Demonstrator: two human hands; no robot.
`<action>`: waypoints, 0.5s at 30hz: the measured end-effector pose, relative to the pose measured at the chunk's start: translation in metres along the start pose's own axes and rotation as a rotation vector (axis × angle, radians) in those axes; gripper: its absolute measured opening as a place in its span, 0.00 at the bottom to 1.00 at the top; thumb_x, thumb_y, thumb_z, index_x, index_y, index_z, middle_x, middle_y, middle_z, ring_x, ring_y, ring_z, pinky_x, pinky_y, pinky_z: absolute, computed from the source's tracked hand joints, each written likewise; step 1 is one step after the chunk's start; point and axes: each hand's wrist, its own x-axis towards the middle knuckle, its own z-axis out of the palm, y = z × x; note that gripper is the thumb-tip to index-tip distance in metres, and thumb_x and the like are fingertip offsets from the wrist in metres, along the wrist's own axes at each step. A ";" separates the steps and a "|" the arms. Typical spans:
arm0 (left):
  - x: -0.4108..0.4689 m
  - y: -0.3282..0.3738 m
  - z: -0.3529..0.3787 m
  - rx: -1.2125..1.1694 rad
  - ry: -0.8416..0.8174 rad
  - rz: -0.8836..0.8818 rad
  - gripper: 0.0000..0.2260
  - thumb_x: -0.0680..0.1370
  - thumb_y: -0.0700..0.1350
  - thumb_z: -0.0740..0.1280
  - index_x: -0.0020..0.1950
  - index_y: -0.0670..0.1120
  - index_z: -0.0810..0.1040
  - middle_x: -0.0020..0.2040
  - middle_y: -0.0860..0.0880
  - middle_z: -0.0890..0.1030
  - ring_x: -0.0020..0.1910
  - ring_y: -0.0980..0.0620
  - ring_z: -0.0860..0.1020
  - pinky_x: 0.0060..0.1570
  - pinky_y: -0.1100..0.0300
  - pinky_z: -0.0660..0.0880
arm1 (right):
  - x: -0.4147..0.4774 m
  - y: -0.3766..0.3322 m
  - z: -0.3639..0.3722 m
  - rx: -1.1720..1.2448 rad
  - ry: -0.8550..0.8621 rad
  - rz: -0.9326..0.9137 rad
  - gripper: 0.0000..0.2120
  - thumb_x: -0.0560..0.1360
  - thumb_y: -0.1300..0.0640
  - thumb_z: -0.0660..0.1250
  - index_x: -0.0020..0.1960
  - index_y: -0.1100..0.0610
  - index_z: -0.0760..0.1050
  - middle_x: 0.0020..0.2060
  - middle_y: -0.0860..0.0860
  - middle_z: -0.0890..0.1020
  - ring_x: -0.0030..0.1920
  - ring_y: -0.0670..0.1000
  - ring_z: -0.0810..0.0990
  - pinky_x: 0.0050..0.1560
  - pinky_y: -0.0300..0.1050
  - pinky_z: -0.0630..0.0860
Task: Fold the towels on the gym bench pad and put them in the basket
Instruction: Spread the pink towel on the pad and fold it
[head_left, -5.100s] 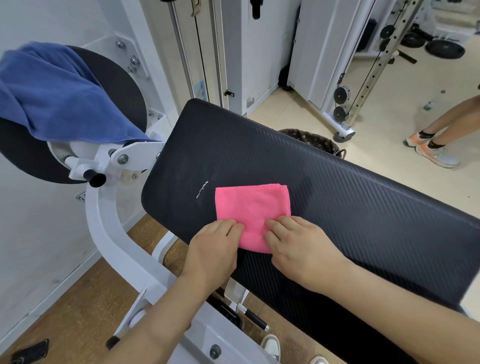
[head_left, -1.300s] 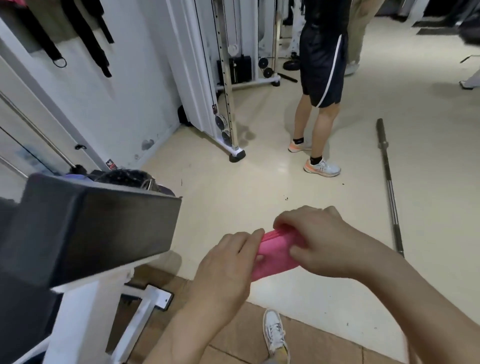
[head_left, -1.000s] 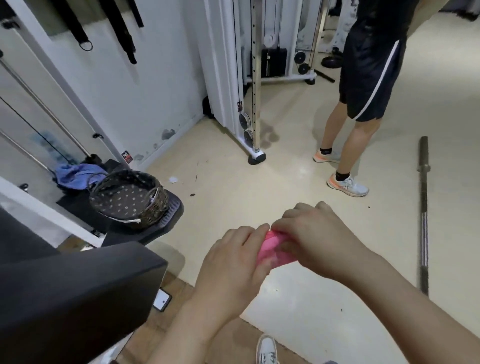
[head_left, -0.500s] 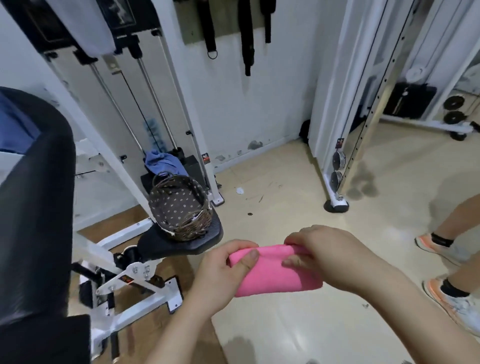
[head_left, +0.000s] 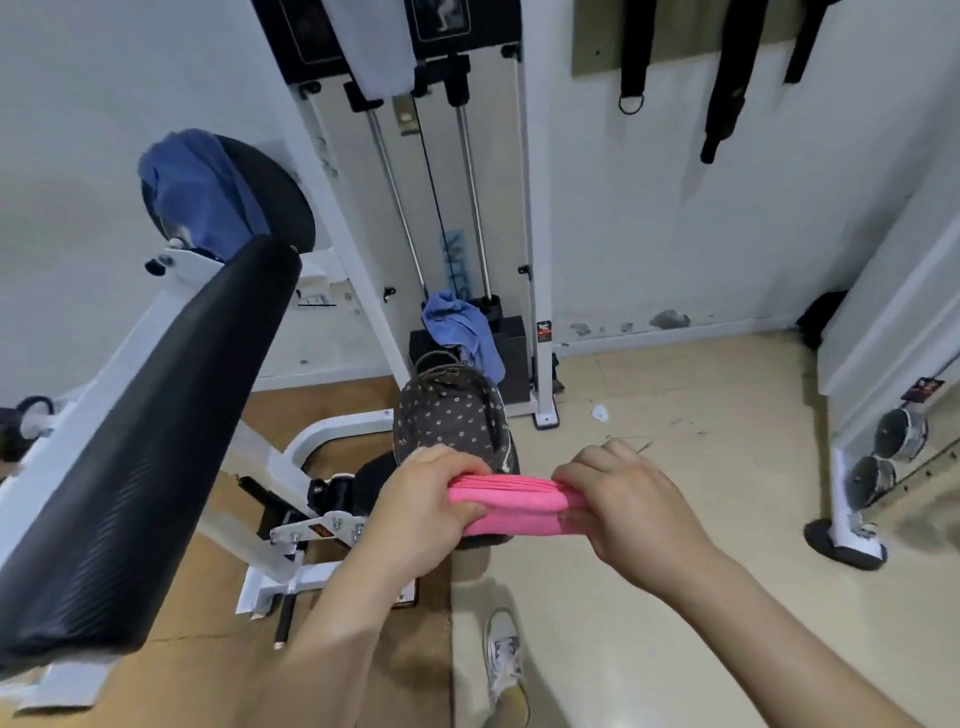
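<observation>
I hold a folded pink towel (head_left: 506, 504) in the air by its two ends. My left hand (head_left: 421, 504) pinches its left end and my right hand (head_left: 631, 501) grips its right end. The towel hangs just in front of and above the dotted dark basket (head_left: 449, 415), which sits on a low black seat pad and is partly hidden by the towel and my left hand. The black bench pad (head_left: 150, 436) runs along the left. A blue towel (head_left: 200, 192) is draped over a round black pad at upper left.
A second blue towel (head_left: 457, 325) lies on the weight stack behind the basket. The white machine frame (head_left: 291, 540) stands under the bench pad. A cable-machine base (head_left: 844, 540) stands at right. My shoe (head_left: 504, 660) is on the floor below.
I have carried the pink towel from the bench pad round to the basket. In the last half second the towel has come over the basket's near rim, still held by both hands.
</observation>
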 end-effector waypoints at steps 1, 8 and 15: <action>0.015 -0.008 -0.001 0.024 0.018 -0.001 0.17 0.71 0.45 0.75 0.58 0.55 0.80 0.50 0.60 0.76 0.55 0.57 0.71 0.58 0.61 0.68 | 0.019 0.002 0.005 0.028 0.002 0.001 0.16 0.63 0.56 0.76 0.49 0.46 0.78 0.40 0.43 0.77 0.42 0.52 0.75 0.34 0.45 0.74; 0.133 -0.098 -0.006 -0.053 0.035 -0.154 0.17 0.76 0.39 0.67 0.61 0.55 0.79 0.54 0.61 0.76 0.55 0.60 0.73 0.60 0.62 0.70 | 0.179 0.013 0.054 0.185 -0.057 -0.010 0.15 0.73 0.58 0.67 0.59 0.51 0.76 0.52 0.47 0.77 0.54 0.52 0.74 0.50 0.45 0.72; 0.224 -0.180 0.010 0.106 -0.130 -0.300 0.13 0.75 0.37 0.64 0.49 0.55 0.68 0.46 0.54 0.78 0.46 0.51 0.77 0.45 0.54 0.75 | 0.303 0.021 0.113 0.063 -0.301 -0.037 0.13 0.71 0.61 0.62 0.54 0.52 0.69 0.48 0.50 0.77 0.51 0.55 0.75 0.48 0.48 0.71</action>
